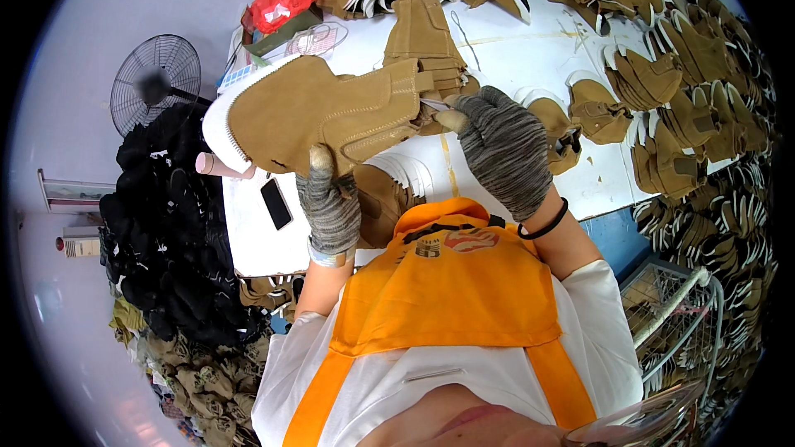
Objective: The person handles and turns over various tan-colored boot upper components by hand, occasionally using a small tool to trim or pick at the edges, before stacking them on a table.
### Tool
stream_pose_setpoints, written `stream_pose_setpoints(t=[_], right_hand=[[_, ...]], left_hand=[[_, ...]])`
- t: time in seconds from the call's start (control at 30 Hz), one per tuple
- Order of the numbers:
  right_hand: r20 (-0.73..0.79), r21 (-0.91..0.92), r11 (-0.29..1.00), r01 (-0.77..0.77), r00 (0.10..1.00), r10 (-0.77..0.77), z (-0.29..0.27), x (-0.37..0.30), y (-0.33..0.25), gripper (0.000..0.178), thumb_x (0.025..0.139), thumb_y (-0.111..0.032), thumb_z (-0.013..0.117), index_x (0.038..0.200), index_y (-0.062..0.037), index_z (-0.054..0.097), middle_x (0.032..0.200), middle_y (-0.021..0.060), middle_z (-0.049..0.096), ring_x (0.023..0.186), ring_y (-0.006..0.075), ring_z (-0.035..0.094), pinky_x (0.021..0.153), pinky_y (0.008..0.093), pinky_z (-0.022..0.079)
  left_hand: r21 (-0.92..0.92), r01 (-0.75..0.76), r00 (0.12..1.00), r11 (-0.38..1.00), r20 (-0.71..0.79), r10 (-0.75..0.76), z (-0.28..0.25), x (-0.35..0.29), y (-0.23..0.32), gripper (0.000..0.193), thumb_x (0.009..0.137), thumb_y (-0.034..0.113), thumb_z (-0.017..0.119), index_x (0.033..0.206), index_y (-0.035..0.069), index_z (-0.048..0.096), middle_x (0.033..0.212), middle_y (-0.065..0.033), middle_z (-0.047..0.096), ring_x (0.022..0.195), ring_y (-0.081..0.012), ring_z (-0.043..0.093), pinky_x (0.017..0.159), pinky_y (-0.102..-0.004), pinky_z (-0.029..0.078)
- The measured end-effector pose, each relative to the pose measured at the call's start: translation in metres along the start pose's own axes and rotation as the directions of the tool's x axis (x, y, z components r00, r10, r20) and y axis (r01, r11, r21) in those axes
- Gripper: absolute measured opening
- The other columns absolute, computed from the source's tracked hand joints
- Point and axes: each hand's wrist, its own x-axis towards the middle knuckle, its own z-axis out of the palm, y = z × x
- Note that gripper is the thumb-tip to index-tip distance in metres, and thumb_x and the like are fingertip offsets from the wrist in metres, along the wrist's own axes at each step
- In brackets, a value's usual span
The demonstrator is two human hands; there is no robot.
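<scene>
A large tan suede boot upper (pixel 286 116) with a white padded edge and pale stitching is lifted above the white table. My left hand (pixel 331 207), in a grey knitted glove with bare fingertips, grips its lower edge, the thumb on top. My right hand (pixel 503 147), gloved alike, is closed beside the upper's right end, thumb and forefinger close together. Something thin and pale shows at those fingertips; what it is stays unclear. Behind that hand lies a stack of tan uppers (pixel 422 33). Another tan piece (pixel 381 199) with white layered edges sits below the held upper.
A black phone (pixel 276 204) and a pink cylinder (pixel 219 165) lie on the white table (pixel 522 41) at the left. Heaped tan boots (pixel 679 116) line the right side. Beyond the left edge are a fan (pixel 156 83) and a black pile (pixel 174 223). A wire cart (pixel 675 306) stands lower right.
</scene>
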Motion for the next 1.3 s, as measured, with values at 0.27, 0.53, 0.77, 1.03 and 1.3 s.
stream_pose_setpoints(t=[0.27,0.53,0.77,1.03,1.3], right_hand=[[0.051,0.020,0.997,-0.072,0.996,0.071,-0.003,0.000,-0.003,0.015,0.083,-0.017,0.063,0.091,-0.0050,0.068,0.077,0.0112,0.061,0.066,0.0255,0.060,0.060,0.0335,0.049],[-0.052,0.190,0.982,0.017,0.999,-0.007,-0.002,0.001,0.020,0.018,0.082,-0.012,0.059,0.097,-0.0044,0.065,0.085,0.0119,0.062,0.073,0.0281,0.062,0.065,0.0348,0.051],[0.660,-0.333,0.942,-0.035,0.705,0.260,0.063,-0.093,0.110,0.026,0.090,-0.012,0.047,0.114,-0.0054,0.057,0.098,0.0145,0.061,0.094,0.0311,0.059,0.078,0.0376,0.049],[0.435,-0.127,0.888,-0.443,0.779,0.451,0.127,-0.186,0.159,0.031,0.087,-0.019,0.058,0.116,-0.0081,0.058,0.105,0.0179,0.060,0.098,0.0328,0.058,0.083,0.0402,0.047],[0.097,0.645,0.732,-0.219,0.974,0.205,0.018,-0.002,0.050,0.027,0.090,-0.022,0.059,0.112,-0.0054,0.058,0.104,0.0117,0.060,0.097,0.0245,0.058,0.085,0.0325,0.048]], left_hand=[[-0.117,0.047,0.999,0.992,0.008,-0.046,0.001,0.003,-0.003,0.063,0.089,0.031,0.061,0.135,-0.001,0.032,0.130,-0.0141,0.044,0.121,-0.0254,0.045,0.106,-0.0395,0.036],[-0.173,0.089,0.996,0.981,0.004,-0.090,-0.006,0.007,-0.005,0.060,0.090,0.031,0.059,0.133,-0.002,0.034,0.131,-0.0145,0.044,0.121,-0.0261,0.045,0.106,-0.0403,0.036],[-0.598,0.296,0.955,0.744,0.169,-0.245,-0.026,0.019,-0.002,0.046,0.096,0.034,0.046,0.130,0.002,0.043,0.126,-0.0110,0.052,0.116,-0.0229,0.051,0.101,-0.0397,0.040],[-0.282,0.229,0.968,0.932,0.164,-0.189,-0.039,0.013,-0.016,0.040,0.098,0.018,0.038,0.136,0.005,0.034,0.136,-0.0092,0.044,0.120,-0.0224,0.048,0.103,-0.0387,0.040],[-0.464,0.355,0.933,0.811,0.230,-0.277,-0.015,0.005,-0.011,0.045,0.100,0.036,0.034,0.133,0.007,0.039,0.132,-0.0122,0.047,0.119,-0.0251,0.049,0.100,-0.0426,0.044]])
